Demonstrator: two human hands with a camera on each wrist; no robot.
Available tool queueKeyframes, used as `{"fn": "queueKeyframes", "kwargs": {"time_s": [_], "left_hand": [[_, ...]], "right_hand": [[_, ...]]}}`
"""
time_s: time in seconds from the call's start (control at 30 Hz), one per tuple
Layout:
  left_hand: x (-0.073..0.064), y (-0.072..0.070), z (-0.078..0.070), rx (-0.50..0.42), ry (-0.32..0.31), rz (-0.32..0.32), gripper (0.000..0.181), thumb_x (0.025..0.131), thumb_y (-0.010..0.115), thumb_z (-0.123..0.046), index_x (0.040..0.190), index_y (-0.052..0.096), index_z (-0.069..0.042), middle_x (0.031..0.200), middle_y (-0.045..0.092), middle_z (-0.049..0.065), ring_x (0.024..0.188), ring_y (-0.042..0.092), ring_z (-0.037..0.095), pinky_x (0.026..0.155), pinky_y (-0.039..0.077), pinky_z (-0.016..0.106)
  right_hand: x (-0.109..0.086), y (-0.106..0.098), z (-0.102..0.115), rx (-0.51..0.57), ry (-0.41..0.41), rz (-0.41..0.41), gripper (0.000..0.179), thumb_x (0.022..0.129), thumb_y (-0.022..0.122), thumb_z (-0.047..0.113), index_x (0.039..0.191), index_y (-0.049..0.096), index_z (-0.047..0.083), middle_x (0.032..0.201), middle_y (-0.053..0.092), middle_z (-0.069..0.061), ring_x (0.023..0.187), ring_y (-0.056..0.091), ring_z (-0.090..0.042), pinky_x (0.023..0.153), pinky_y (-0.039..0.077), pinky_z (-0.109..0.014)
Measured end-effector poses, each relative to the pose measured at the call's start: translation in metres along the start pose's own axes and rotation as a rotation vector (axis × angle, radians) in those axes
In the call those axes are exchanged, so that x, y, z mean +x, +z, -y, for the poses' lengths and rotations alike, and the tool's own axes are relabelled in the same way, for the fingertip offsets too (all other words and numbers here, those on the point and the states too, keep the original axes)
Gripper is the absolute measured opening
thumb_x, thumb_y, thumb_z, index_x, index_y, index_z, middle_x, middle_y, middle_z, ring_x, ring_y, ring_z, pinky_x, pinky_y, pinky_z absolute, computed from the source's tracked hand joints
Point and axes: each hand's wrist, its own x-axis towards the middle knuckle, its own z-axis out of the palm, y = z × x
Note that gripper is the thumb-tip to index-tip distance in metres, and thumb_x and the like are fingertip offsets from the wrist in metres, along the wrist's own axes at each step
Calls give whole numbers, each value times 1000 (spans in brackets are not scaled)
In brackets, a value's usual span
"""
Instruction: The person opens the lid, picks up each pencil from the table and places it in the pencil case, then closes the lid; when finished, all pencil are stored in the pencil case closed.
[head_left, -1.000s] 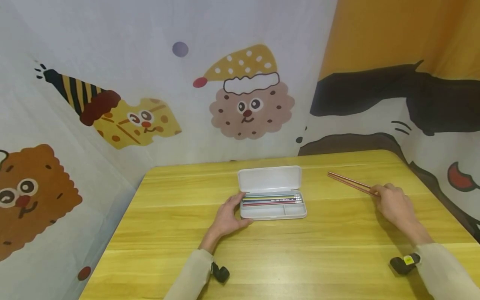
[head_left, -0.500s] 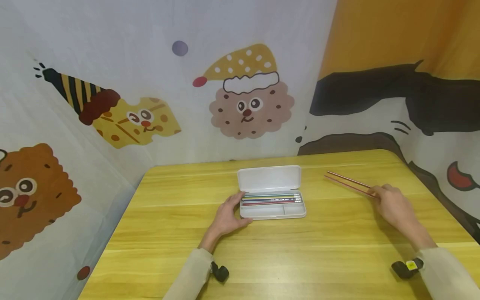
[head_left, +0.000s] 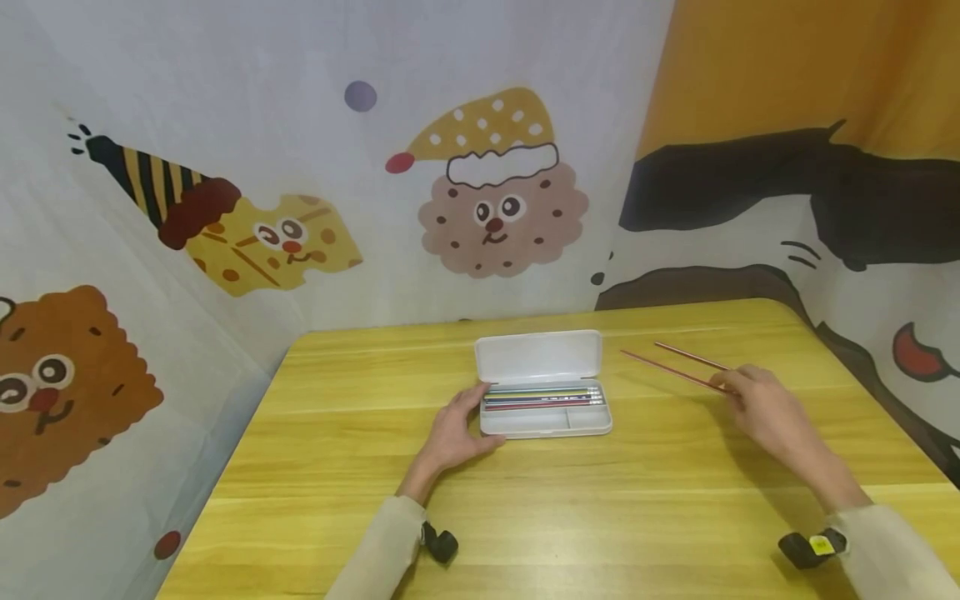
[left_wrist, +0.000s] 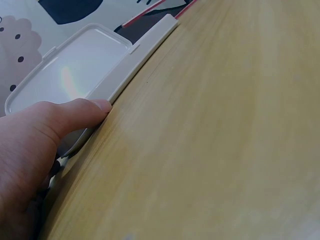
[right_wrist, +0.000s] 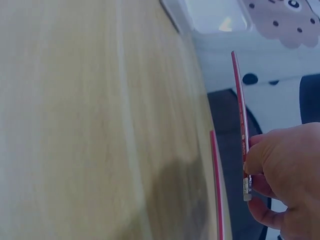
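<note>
My left hand (head_left: 450, 433) grips the left end of a white pencil case (head_left: 517, 424), thumb on the front wall and fingers at the back corner. The lid (head_left: 538, 357) stands raised. Several coloured pencils (head_left: 536, 401) lie side by side in its long rear compartment. My right hand (head_left: 772, 421) pinches a red pencil (right_wrist: 241, 105) near its eraser end, raised above the table, with its far end pointing left toward the case. A second reddish pencil (head_left: 686, 356) lies on the table behind it, partly hidden by the right hand.
The yellow wood-grain table (head_left: 570, 517) runs back to a wall hanging (head_left: 300, 83) with cartoon figures. Small front compartments (head_left: 587, 417) of the case show no pencils. A black wrist camera (head_left: 810, 548) sits on the right wrist.
The right hand has lifted one red pencil away from the other and moved it left toward the case. The second pencil stays on the table. The left hand and case have not moved.
</note>
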Motion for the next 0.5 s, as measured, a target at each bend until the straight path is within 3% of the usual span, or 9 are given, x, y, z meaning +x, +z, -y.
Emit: {"fn": "queueKeyframes", "kwargs": {"time_s": [0.23, 0.5], "left_hand": [[1, 0, 0, 5, -3, 4, 91, 75, 87, -34, 152, 43, -15, 154, 43, 7, 138, 40, 33, 111, 32, 56], [0, 0, -1, -2, -2, 3, 91, 75, 87, -34, 152, 43, -15, 154, 43, 7, 138, 40, 33, 111, 31, 56]], "right_hand": [[6, 0, 16, 21, -43, -11, 32, 70, 75, -15, 95, 71, 5, 88, 64, -11, 79, 60, -33, 60, 53, -51], [16, 2, 31, 38, -171, -50, 42, 61, 81, -17, 95, 72, 6, 84, 63, -5, 74, 59, -25, 58, 52, -44]]}}
